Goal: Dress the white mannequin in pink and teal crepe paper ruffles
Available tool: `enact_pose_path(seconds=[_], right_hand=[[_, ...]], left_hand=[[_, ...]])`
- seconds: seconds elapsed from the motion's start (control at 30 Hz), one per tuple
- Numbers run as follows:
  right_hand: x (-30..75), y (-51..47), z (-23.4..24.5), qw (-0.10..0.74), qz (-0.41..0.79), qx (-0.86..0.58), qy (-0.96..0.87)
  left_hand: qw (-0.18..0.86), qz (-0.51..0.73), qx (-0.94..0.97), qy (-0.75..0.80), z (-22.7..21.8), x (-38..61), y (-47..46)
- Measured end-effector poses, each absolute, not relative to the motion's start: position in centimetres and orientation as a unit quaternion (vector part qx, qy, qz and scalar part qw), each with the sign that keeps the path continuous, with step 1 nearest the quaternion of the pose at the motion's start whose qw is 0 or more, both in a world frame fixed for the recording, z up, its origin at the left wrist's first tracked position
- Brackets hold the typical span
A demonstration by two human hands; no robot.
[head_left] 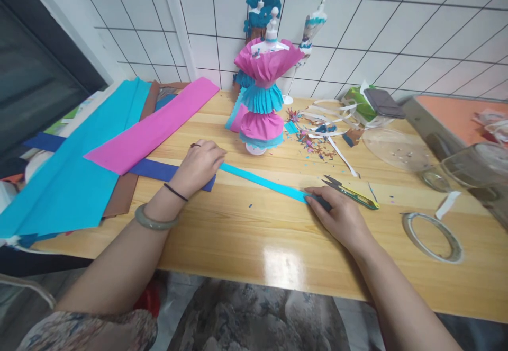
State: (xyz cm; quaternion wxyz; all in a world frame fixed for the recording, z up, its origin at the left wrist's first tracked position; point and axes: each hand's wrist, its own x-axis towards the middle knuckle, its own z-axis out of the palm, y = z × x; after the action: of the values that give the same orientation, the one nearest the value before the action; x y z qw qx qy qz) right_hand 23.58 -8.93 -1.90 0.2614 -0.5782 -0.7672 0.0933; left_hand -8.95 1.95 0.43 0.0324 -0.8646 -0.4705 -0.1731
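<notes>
A long turquoise paper strip [264,181] lies flat across the wooden table [254,245]. My left hand [198,165] rests with curled fingers on the strip's left end, beside a dark blue paper strip [159,171]. My right hand [337,216] presses down on the strip's right end with fingers together. Small yellow-handled snips [351,193] lie just beyond my right hand. A mannequin dressed in pink and turquoise pleated paper [262,97] stands behind the strip.
Large turquoise [75,176] and pink [154,126] paper sheets lie at the left. Paper scraps [317,142] litter the table's back. A tape ring [432,234] lies right; a clear lid [392,147], glass jar [476,173] and two other mannequins [313,28] stand farther back.
</notes>
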Motion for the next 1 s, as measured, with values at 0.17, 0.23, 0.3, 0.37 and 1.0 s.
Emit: enact_pose_path(seconds=[0.17,0.23,0.3,0.37,1.0], right_hand=[[23.5,-9.0,-2.0,0.267,0.091,-0.577,-0.766],[23.5,-8.9,-2.1,0.268,0.09,-0.566,-0.774],[23.6,-8.8,-2.1,0.273,0.083,-0.543,-0.79],[23.5,-8.7,-1.9,0.284,0.064,-0.514,-0.807],[23.2,-8.7,-1.6,0.234,-0.038,-0.479,-0.845]], left_hand=[[-0.015,-0.17,-0.932,-0.32,0.2,-5.2,-0.1],[-0.031,-0.156,-0.942,-0.294,0.0,-4.4,-0.5],[-0.043,-0.155,-0.944,-0.29,-0.4,-4.2,-0.6],[-0.047,-0.163,-0.941,-0.293,-0.7,-4.2,-0.4],[0.041,-0.126,-0.952,-0.276,-0.5,-4.7,-0.2]])
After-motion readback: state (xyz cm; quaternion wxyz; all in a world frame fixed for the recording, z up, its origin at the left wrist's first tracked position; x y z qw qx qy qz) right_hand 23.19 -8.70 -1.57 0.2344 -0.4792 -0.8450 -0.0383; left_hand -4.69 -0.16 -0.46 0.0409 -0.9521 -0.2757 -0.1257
